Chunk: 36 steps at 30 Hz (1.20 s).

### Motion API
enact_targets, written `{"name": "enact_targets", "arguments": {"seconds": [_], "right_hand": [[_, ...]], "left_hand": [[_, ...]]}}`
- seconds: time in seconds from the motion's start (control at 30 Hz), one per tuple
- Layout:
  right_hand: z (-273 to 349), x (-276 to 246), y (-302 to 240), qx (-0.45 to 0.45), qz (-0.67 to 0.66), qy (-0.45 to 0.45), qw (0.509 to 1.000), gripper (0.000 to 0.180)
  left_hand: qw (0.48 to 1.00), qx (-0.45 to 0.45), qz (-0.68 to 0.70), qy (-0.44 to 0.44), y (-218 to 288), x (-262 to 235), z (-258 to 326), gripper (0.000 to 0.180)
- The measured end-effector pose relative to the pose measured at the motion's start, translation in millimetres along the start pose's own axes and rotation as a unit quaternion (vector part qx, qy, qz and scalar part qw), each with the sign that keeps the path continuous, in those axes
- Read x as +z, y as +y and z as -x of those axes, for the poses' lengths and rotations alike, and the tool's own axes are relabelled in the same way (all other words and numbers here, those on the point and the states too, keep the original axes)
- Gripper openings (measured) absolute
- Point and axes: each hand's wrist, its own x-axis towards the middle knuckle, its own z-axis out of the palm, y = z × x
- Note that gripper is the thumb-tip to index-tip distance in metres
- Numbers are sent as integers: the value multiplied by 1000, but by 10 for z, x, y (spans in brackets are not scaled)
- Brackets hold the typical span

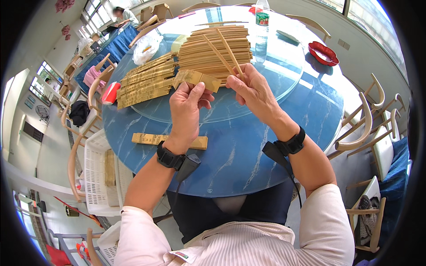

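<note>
While the left hand (185, 105), nearly closed, pinches a gold paper sleeve (212, 84), the right hand (258, 94) is curled round two chopsticks (229, 52) just beside it, above the table (239, 164); a loose grip could drop the splayed sticks, and hard pinching might crease the paper.

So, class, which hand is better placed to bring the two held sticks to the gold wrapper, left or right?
Probably the right hand: it grips the two wooden sticks, close beside the gold wrapper, which the left hand holds.
</note>
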Motion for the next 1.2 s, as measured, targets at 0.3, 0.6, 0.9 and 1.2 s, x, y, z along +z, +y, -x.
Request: {"name": "enact_targets", "arguments": {"seconds": [0.3,0.6,0.9,1.2], "right_hand": [[41,-20,128,-159,191,39,968,12],[54,-12,209,-164,217,-19,962,11],[63,18,160,-146,174,-26,974,11],[56,22,155,-96,126,-66,985,12]], "left_hand": [[979,168,8,116,35,-271,-117,13],[971,220,42,87,221,-232,20,10],[970,212,49,105,291,-220,6,11],[968,222,40,109,301,-220,7,11]]}}
